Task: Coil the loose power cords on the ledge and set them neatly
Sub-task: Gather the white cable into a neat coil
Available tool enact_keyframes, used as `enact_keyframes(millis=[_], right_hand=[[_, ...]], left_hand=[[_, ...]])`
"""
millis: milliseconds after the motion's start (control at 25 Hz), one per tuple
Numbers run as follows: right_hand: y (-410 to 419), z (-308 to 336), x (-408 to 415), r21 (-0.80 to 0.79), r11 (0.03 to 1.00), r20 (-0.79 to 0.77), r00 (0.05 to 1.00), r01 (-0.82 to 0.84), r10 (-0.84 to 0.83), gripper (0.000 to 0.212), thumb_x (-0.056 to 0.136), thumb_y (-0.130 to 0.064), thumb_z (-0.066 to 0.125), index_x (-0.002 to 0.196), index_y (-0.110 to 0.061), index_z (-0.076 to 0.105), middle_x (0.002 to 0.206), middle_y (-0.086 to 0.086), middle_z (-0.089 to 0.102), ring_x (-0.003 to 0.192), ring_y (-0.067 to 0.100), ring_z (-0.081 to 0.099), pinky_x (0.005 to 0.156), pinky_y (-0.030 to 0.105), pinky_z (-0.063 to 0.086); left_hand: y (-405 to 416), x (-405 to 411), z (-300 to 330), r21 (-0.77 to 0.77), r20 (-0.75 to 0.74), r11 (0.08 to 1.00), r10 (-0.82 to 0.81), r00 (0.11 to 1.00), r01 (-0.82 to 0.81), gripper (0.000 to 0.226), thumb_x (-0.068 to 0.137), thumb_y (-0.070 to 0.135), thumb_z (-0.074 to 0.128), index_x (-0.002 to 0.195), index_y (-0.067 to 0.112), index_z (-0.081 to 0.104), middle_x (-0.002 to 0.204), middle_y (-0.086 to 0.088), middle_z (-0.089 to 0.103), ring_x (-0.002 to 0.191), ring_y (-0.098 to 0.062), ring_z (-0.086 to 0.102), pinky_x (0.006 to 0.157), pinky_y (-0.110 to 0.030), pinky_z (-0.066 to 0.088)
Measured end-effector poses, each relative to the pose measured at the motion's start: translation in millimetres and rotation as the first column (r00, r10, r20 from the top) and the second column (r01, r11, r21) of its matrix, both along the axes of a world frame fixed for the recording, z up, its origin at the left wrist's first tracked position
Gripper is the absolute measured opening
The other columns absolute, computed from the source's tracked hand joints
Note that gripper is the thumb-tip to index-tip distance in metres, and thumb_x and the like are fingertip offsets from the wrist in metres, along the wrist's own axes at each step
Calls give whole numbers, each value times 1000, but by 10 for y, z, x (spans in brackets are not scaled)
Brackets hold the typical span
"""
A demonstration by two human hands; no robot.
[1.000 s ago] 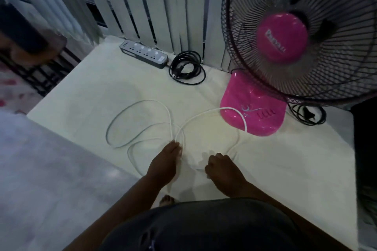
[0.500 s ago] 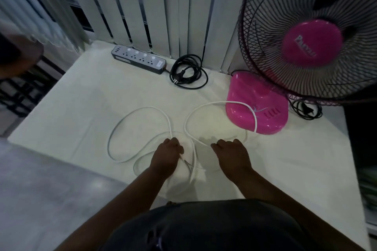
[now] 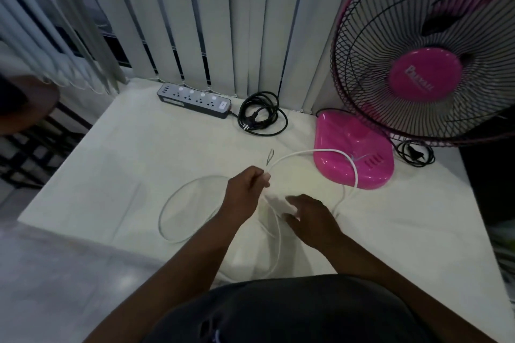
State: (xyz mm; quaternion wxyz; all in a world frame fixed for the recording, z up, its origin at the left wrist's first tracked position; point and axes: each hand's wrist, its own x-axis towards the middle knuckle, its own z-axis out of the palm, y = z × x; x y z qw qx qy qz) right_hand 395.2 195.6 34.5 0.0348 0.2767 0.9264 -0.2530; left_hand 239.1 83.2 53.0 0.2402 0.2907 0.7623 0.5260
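Left hand [image 3: 246, 189] pinches the white cord [image 3: 317, 150] at ledge [image 3: 111, 175] centre, raised a little. From the grip the cord arcs toward 2 o'clock over the pink fan base [image 3: 354, 147]; another loop lies at 9 o'clock of the hand. Right hand [image 3: 312, 217] just beside at 4 o'clock, fingers loosely spread over the cord, holding nothing. Power strip [image 3: 195, 100] and coiled black cord [image 3: 262, 116] at 12 o'clock, by the blinds [image 3: 223, 22].

The cord [image 3: 328, 151] is white on a cream-white ledge [image 3: 117, 164], and the coiled cable [image 3: 262, 116] by the dark grey power strip [image 3: 195, 100] is black. The fan [image 3: 423, 75] has a bright pink base and hub behind a black wire grille, with pale grey vertical blinds [image 3: 223, 22] behind.
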Motion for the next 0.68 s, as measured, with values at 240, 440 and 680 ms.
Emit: enact_keyframes(millis=[240,440,680], right_hand=[[-322,311,-490,-627,779,-147,985,-20,-93,16,90,-49,53,84,-49,67,80,-29,69,74,-8,62,73,24,49],[-133,-19,-335,-709,701,-157,986,-76,-51,38,88,-55,49,77,-27,71,88,-2,75,97,21,67,102,48,44],[314,-124,-112,-693,721,-91,994,-15,-66,32,86,-50,59,73,-24,71,82,2,76,91,22,71,92,37,53]], left_hand=[[195,-5,724,389,679,904,-149,719,-180,25,101,21,42,85,12,58,54,4,49,45,-10,43,45,-23,42],[125,-515,1355,393,584,865,28,811,-313,28,103,25,38,84,15,56,51,8,40,43,-7,31,45,-22,31],[-162,-1038,1858,487,523,746,166,836,-453,27,102,33,39,92,20,61,53,9,39,44,-6,28,39,-19,25]])
